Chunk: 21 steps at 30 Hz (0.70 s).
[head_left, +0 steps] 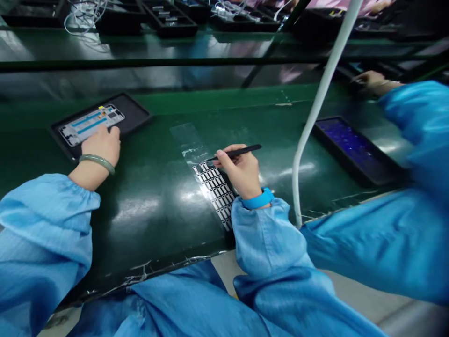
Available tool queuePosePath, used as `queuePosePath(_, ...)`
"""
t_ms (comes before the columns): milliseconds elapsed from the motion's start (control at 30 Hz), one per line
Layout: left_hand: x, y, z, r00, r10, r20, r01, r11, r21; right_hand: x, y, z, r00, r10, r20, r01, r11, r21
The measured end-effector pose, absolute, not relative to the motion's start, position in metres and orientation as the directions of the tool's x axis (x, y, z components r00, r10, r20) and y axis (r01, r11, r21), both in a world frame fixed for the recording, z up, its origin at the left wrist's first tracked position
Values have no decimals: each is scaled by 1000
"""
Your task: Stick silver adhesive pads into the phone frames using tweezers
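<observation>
At the left, a phone frame (91,124) with blue strips lies in a black tray (135,112). My left hand (101,147) is at its near edge, fingers curled against it, some fingertips hidden. In my right hand (243,171) is a pair of black tweezers (245,150), pinched between thumb and fingers and pointing left. The tweezer tips are over the upper end of a clear sheet of small black-and-white stickers (215,189). The upper part of that sheet is bare clear film, and my right hand and sleeve cover some of its right side.
A white cable (315,110) hangs down right of my right hand. Beyond it stands a dark tray (354,150) with a bluish surface, beside a co-worker's blue sleeve (417,112). Black bins (168,23) with cables and parts line the shelf behind.
</observation>
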State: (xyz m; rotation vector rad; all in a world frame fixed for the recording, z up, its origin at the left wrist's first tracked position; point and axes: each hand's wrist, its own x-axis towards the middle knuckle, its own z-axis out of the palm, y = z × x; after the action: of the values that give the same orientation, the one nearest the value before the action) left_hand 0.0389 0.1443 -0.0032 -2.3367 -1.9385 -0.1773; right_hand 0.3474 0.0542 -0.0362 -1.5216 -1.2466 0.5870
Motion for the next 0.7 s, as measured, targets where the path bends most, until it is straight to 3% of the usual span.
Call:
queuePosePath(233, -7, 189, -27, 18, 959, 284, 990, -56, 126, 342, 52, -36, 288, 923, 256, 511, 78, -856)
queuePosePath(467, -48, 219, -50, -5, 987, 163, 978, -29, 207, 348, 57, -42, 285, 926, 249, 516, 70, -854)
queuePosePath(700, -71, 234, -32, 31, 985, 171, 942, -86, 324, 353, 66, -48, 395, 908, 141, 226, 53, -973)
